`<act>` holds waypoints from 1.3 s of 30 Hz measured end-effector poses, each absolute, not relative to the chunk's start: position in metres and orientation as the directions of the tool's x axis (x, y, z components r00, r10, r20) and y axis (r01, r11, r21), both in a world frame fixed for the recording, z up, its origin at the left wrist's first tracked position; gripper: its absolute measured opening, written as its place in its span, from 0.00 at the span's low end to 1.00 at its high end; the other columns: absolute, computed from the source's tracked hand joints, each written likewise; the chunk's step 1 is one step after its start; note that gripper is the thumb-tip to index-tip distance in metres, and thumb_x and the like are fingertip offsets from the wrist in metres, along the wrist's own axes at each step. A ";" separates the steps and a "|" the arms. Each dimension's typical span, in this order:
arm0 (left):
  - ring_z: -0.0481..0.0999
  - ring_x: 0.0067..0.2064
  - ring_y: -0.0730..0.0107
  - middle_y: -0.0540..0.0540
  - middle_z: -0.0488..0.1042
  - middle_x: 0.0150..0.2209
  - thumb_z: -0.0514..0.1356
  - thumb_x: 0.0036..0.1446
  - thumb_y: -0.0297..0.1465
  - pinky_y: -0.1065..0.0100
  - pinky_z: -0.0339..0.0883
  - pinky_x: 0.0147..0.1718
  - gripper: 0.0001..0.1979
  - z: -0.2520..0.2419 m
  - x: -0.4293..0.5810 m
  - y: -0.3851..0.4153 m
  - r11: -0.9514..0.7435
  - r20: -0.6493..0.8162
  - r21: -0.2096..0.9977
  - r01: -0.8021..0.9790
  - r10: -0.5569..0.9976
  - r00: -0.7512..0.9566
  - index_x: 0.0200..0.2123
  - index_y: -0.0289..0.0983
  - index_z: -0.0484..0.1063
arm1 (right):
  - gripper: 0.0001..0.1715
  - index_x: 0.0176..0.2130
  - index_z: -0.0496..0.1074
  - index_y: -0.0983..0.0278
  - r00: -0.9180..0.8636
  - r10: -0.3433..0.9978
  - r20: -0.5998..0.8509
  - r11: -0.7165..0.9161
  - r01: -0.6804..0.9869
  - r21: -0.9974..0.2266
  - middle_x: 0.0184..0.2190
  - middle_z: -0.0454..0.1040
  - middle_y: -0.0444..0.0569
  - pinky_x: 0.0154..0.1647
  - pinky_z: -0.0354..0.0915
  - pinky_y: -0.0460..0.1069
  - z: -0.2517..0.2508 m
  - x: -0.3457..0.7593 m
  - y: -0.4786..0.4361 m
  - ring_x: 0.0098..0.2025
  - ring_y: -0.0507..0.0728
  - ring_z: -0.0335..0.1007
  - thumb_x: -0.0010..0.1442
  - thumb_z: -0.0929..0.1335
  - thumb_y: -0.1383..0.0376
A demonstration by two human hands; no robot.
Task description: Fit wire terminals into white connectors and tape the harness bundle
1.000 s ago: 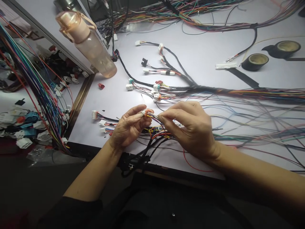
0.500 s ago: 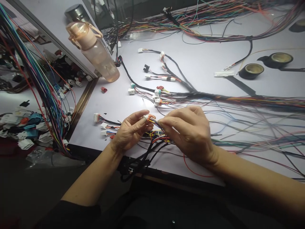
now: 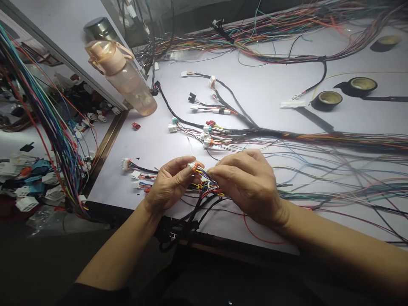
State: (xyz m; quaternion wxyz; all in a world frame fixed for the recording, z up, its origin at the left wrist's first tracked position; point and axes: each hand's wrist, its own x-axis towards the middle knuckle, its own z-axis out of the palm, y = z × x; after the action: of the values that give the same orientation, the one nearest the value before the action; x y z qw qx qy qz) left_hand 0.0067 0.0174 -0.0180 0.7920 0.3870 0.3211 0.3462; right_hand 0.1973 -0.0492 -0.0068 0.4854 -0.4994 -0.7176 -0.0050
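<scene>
Between the thumb and fingers of my left hand (image 3: pixel 170 182) is a white and orange wire connector (image 3: pixel 194 166). Several thin coloured wires (image 3: pixel 204 173) run out of its orange end toward my right hand (image 3: pixel 247 182). The right thumb and index finger pinch these wires close to the connector. Below both hands lies a tangle of yellow, red and blue wires (image 3: pixel 207 187), with black-sleeved cables (image 3: pixel 194 212) hanging over the table edge. To the left of my left hand rest white connectors on short leads (image 3: pixel 135 175).
A taped wire harness (image 3: pixel 270 132) with several connectors crosses the table beyond my hands. A water bottle (image 3: pixel 130 85) stands at the back left. Black tape rolls (image 3: pixel 327 101) lie at the right. Hanging wires (image 3: pixel 41 114) and a heap of connectors (image 3: pixel 35 178) occupy the left.
The view has shifted slightly, so the table items sit a little lower and further left. Both hands keep their hold on the connector and its wires.
</scene>
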 end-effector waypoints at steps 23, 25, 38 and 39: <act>0.76 0.29 0.74 0.47 0.76 0.34 0.65 0.53 0.27 0.69 0.73 0.31 0.09 -0.009 0.002 0.016 0.382 -0.103 0.881 -0.278 0.729 0.677 0.36 0.47 0.80 | 0.07 0.40 0.73 0.65 -0.153 0.727 0.670 0.558 0.700 -0.445 0.27 0.73 0.42 0.39 0.53 0.53 0.009 0.203 -0.060 0.31 0.50 0.69 0.61 0.67 0.73; 0.76 0.28 0.74 0.47 0.76 0.34 0.64 0.53 0.27 0.69 0.73 0.31 0.10 -0.008 0.001 0.016 0.366 -0.085 0.890 -0.272 0.720 0.689 0.37 0.47 0.80 | 0.08 0.41 0.73 0.66 -0.164 0.723 0.671 0.573 0.686 -0.448 0.27 0.73 0.43 0.39 0.52 0.53 0.010 0.203 -0.062 0.32 0.50 0.70 0.60 0.66 0.74; 0.77 0.30 0.73 0.47 0.76 0.35 0.64 0.54 0.26 0.70 0.74 0.31 0.09 -0.009 0.003 0.016 0.399 -0.104 0.878 -0.265 0.699 0.708 0.38 0.45 0.79 | 0.07 0.40 0.73 0.65 -0.133 0.769 0.625 0.559 0.614 -0.557 0.27 0.73 0.43 0.36 0.56 0.51 0.007 0.207 -0.060 0.29 0.49 0.68 0.61 0.66 0.73; 0.77 0.30 0.73 0.47 0.76 0.36 0.65 0.53 0.27 0.70 0.74 0.32 0.09 -0.009 0.003 0.016 0.392 -0.106 0.883 -0.259 0.703 0.704 0.38 0.45 0.79 | 0.08 0.41 0.73 0.66 -0.159 0.759 0.631 0.576 0.614 -0.539 0.27 0.73 0.44 0.36 0.57 0.51 0.006 0.208 -0.060 0.30 0.50 0.69 0.61 0.66 0.74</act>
State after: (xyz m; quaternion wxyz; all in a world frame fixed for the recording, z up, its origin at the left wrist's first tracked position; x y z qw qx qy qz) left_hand 0.0033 0.0158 -0.0091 0.7990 0.4620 0.2400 0.3009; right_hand 0.2082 -0.0598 0.0057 0.4636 -0.4535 -0.7572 0.0784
